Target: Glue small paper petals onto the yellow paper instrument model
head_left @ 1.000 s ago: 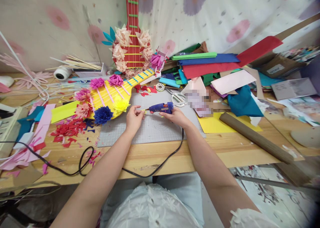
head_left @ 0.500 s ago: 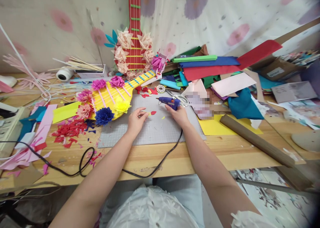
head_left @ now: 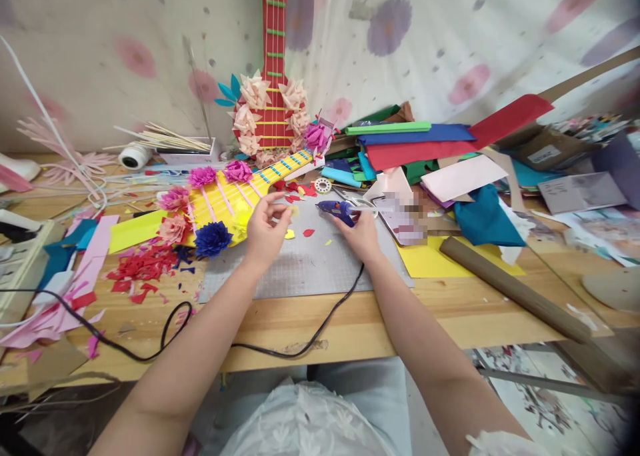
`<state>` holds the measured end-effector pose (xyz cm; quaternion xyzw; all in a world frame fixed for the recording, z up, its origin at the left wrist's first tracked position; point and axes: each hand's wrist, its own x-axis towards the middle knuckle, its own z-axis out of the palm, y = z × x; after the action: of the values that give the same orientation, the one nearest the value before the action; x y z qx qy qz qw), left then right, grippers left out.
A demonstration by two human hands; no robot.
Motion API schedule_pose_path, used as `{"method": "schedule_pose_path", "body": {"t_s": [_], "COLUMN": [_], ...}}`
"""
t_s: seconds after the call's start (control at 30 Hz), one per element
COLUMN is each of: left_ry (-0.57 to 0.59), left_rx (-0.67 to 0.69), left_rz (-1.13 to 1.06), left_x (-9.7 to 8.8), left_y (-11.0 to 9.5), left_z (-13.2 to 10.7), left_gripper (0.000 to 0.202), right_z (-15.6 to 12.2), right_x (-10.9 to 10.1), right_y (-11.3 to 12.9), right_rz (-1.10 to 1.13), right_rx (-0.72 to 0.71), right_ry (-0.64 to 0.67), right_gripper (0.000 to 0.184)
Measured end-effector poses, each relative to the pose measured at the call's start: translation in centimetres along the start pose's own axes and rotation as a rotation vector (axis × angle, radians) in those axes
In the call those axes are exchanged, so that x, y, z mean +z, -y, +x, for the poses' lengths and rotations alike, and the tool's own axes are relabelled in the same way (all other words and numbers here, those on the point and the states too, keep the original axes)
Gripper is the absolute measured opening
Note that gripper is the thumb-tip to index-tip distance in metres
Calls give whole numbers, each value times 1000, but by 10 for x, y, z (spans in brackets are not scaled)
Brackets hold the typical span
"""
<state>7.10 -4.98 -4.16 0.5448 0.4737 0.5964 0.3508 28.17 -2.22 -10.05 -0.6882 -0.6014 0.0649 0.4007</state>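
My right hand (head_left: 361, 235) is wrapped round a blue hot glue gun (head_left: 334, 209), its nozzle pointing left above the grey cutting mat (head_left: 280, 279). Between the thumb and fingertips of my left hand (head_left: 267, 235) is a small pale yellow paper piece (head_left: 295, 211), partly blurred. A red paper petal (head_left: 309, 233) and a yellow paper scrap (head_left: 290, 235) lie on the mat between my hands. Just left of my left hand lies a yellow paper guitar (head_left: 204, 206) trimmed with pink, blue and yellow paper flowers. My left fingers hide part of it.
Behind stands a red paper guitar (head_left: 274, 109) with pale flowers. A phone (head_left: 403, 223), yellow paper (head_left: 435, 259) and a brown paper roll (head_left: 510, 286) lie to the right. The black cord (head_left: 320, 336) loops along the front. Red scraps (head_left: 143, 263) lie left.
My left hand has lifted from the mat with the pale yellow piece in its fingertips. The glue gun stays in my right hand, almost unmoved. The view has shifted slightly.
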Motion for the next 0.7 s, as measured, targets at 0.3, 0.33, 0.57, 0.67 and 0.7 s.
{"method": "schedule_pose_path", "body": {"t_s": [0.3, 0.33, 0.57, 0.67, 0.7], "left_ry": [-107, -120, -139, -144, -145], "left_rx": [-133, -146, -198, -203, -200], "left_rz": [60, 76, 122, 175, 189], "left_x": [-75, -83, -109, -114, -116], "left_y": [-39, -40, -32, -28, -27], "left_z": [49, 52, 57, 53, 52], "left_gripper": [49, 49, 49, 48, 49], "right_z": [-24, -28, -29, -32, -34], "right_x": [-28, -28, 3, 27, 36], "right_y": [20, 27, 107, 141, 149], "right_rz": [-199, -176, 130, 130, 114], "right_rx": [-71, -115, -646, -762, -790], "right_ry": [197, 235, 301, 336, 337], "right_gripper": [31, 28, 20, 39, 45]}}
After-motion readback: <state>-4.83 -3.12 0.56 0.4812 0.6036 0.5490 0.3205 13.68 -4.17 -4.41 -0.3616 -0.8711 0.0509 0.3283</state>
